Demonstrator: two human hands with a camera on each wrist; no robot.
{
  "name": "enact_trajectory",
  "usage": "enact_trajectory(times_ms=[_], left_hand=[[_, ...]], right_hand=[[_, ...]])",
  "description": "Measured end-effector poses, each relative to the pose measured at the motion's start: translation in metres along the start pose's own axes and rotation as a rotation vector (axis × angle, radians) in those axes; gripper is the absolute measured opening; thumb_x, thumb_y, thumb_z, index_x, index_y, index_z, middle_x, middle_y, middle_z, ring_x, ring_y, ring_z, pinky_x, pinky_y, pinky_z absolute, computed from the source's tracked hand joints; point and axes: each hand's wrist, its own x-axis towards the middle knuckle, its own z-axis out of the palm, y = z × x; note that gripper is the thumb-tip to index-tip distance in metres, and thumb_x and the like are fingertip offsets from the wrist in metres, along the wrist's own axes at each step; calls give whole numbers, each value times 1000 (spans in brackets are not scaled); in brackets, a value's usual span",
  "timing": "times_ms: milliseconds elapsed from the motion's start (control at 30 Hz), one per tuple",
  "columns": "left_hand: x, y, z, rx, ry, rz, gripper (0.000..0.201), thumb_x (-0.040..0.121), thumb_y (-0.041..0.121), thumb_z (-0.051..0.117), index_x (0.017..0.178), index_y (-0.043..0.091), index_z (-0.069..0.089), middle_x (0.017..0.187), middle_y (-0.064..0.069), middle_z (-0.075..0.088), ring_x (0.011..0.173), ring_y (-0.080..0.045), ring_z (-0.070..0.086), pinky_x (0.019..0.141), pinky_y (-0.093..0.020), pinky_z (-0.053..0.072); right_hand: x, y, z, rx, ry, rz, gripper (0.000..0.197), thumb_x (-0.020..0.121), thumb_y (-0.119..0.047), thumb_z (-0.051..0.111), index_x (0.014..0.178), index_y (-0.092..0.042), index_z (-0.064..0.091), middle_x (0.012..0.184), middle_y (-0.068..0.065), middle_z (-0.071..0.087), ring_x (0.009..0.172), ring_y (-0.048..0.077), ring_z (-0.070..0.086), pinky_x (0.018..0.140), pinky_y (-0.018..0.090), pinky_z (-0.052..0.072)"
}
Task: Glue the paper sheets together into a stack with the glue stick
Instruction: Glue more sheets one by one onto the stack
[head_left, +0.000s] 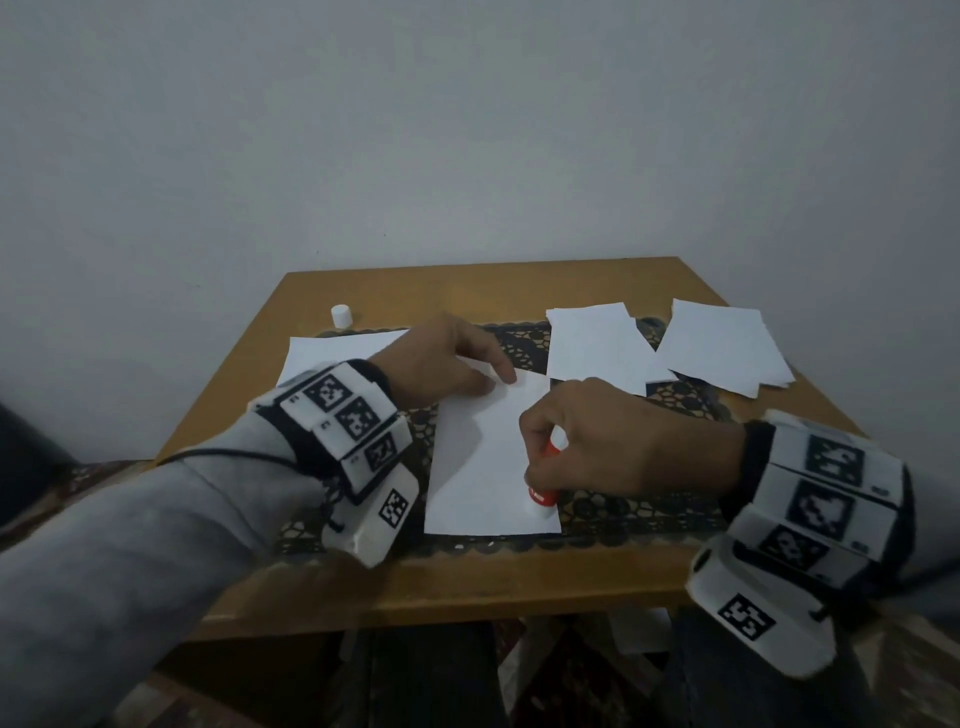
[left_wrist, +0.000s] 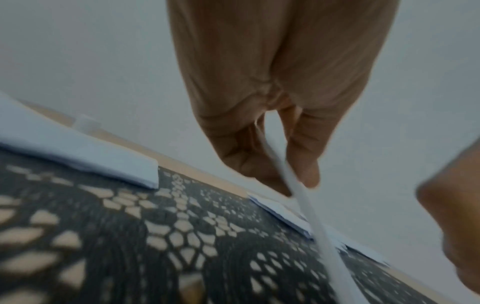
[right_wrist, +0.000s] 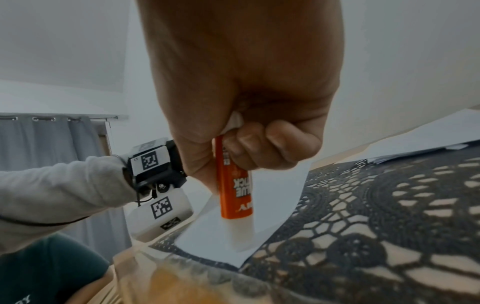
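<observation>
A white paper sheet (head_left: 485, 467) lies on the black lace mat (head_left: 649, 514) in the middle of the table. My left hand (head_left: 496, 382) pinches its far edge between thumb and fingers, and the left wrist view shows that edge (left_wrist: 298, 195) lifted between them. My right hand (head_left: 537, 462) grips an orange glue stick (head_left: 542, 498) upright, uncapped. Its white tip (right_wrist: 240, 236) presses on the sheet (right_wrist: 207, 232) near the near right corner. The stick's label (right_wrist: 235, 185) shows below my curled fingers (right_wrist: 249, 144).
The white glue cap (head_left: 341, 315) stands at the table's far left. More paper (head_left: 332, 351) lies at the left under my left wrist. Two loose piles of sheets (head_left: 597, 348) (head_left: 722, 348) sit at the far right. The wooden table's front edge (head_left: 441, 597) is close to me.
</observation>
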Motion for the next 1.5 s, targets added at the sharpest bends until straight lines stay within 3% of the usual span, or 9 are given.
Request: enact_trajectory(times_ms=[133, 300, 467, 567, 700, 900, 1233, 1400, 1500], left_hand=[[-8, 4, -16, 79, -340, -55, 26, 83, 7, 69, 94, 29, 76, 98, 13, 72, 89, -2, 64, 87, -24, 50], [-26, -7, -27, 110, -470, -137, 28, 81, 10, 70, 97, 33, 75, 105, 16, 69, 99, -9, 63, 94, -33, 51], [-28, -28, -19, 180, -188, -171, 32, 78, 12, 74, 104, 30, 71, 124, 11, 59, 114, -13, 53, 101, -30, 41], [-29, -37, -10, 215, -137, -210, 34, 77, 19, 77, 108, 30, 68, 127, 8, 56, 113, -14, 52, 97, -29, 42], [-33, -39, -2, 262, -147, -228, 40, 75, 24, 78, 111, 32, 64, 130, 6, 53, 115, -17, 49, 99, -35, 42], [-35, -31, 0, 311, -163, -243, 38, 78, 29, 76, 113, 33, 64, 139, 9, 49, 125, -15, 43, 104, -28, 32], [-36, -22, 4, 456, -185, -302, 53, 76, 40, 76, 124, 38, 53, 118, -2, 46, 105, -19, 46, 81, -26, 38], [-39, -18, 6, 535, -181, -312, 56, 77, 44, 74, 127, 40, 50, 117, -1, 33, 111, -24, 45, 92, -27, 39], [-41, -13, 7, 590, -175, -291, 55, 77, 46, 73, 127, 41, 51, 124, -4, 32, 119, -26, 35, 101, -39, 38]], right_hand=[[1, 12, -8, 26, -57, 8, 15, 83, -32, 69, 75, -18, 70, 82, -10, 67, 85, 14, 61, 85, 38, 52], [13, 34, -27, 36, 58, 16, 18, 81, -31, 71, 67, -20, 70, 80, -6, 70, 83, 18, 63, 81, 46, 50], [32, 39, -45, 77, 334, 82, 19, 81, -31, 71, 70, -17, 68, 81, -2, 62, 65, 10, 50, 57, 27, 35], [39, 35, -40, 44, 365, 61, 18, 81, -32, 70, 74, -16, 69, 90, 0, 65, 77, 15, 56, 60, 29, 39], [46, 26, -26, -6, 344, 24, 18, 83, -32, 68, 80, -15, 70, 91, -4, 66, 84, 23, 64, 72, 39, 51], [65, 24, -15, -52, 317, 31, 14, 84, -27, 67, 77, -15, 66, 79, -6, 61, 64, 13, 57, 54, 28, 42], [47, 19, -11, -22, 220, 10, 16, 81, -26, 68, 75, -11, 68, 80, 2, 70, 77, 26, 66, 72, 43, 54], [27, 17, -8, 3, 144, -24, 16, 82, -29, 69, 75, -15, 69, 81, -8, 67, 77, 14, 64, 75, 38, 54], [18, 19, -16, 19, 52, 2, 15, 84, -31, 70, 77, -18, 67, 78, -8, 67, 70, 9, 64, 68, 29, 54]])
